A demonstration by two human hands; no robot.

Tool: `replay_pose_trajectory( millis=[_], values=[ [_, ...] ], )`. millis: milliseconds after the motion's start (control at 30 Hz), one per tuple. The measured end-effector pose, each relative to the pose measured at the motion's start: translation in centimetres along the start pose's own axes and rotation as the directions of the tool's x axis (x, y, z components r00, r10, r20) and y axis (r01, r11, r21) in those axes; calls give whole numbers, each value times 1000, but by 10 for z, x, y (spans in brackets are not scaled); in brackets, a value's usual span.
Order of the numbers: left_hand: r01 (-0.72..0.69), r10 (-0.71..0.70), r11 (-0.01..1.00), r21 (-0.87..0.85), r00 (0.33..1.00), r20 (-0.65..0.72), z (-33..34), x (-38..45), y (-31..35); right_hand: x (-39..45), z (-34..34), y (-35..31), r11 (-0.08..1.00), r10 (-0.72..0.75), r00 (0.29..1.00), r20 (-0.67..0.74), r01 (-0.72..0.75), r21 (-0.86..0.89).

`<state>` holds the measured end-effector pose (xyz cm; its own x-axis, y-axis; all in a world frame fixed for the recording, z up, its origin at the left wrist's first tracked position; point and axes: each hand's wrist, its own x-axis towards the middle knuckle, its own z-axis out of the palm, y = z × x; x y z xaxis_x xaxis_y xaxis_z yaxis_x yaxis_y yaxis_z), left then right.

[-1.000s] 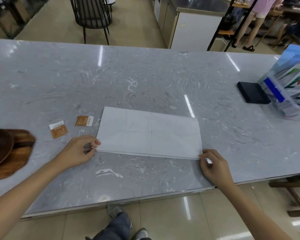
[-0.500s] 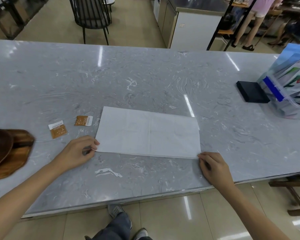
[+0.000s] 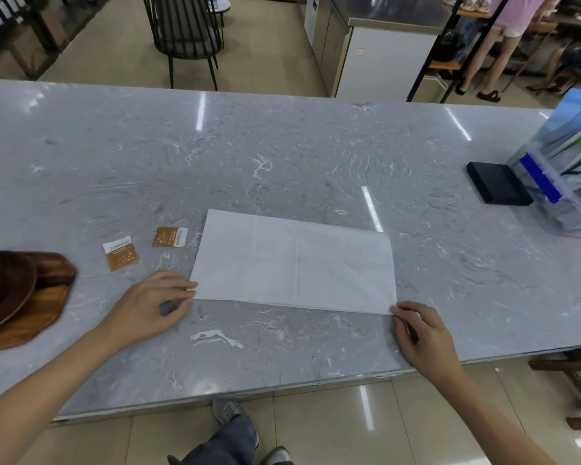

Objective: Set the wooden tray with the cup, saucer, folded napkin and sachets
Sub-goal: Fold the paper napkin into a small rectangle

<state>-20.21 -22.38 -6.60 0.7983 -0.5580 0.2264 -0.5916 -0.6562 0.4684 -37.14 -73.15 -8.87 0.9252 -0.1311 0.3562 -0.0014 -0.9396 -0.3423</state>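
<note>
Napkin (image 3: 294, 263) lies half-folded on the counter (image 3: 282, 156), left hand (image 3: 148, 307) and right hand (image 3: 423, 333) pinching its near corners; both sachets (image 3: 120, 252) remain off the tray (image 3: 44, 307) at left.

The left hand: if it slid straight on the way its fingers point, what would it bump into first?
Most likely the napkin. The left hand lies on the marble table with its fingertips already at the napkin's near left corner, so it would push straight into the paper.
</note>
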Motion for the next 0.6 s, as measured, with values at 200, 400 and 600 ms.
replay_pose_trajectory(
  millis=[200,400,600],
  values=[
    [33,-19,993,112,991,-131,5,34,24,42,8,-43,995,72,996,-44,-75,-59],
    [39,-52,995,91,988,146,38,137,64,138,65,-118,999,11,973,229,-4,-32],
    [14,-122,953,302,932,341,78,178,48,174,122,-144,997,-17,888,459,49,-58]
  ],
)
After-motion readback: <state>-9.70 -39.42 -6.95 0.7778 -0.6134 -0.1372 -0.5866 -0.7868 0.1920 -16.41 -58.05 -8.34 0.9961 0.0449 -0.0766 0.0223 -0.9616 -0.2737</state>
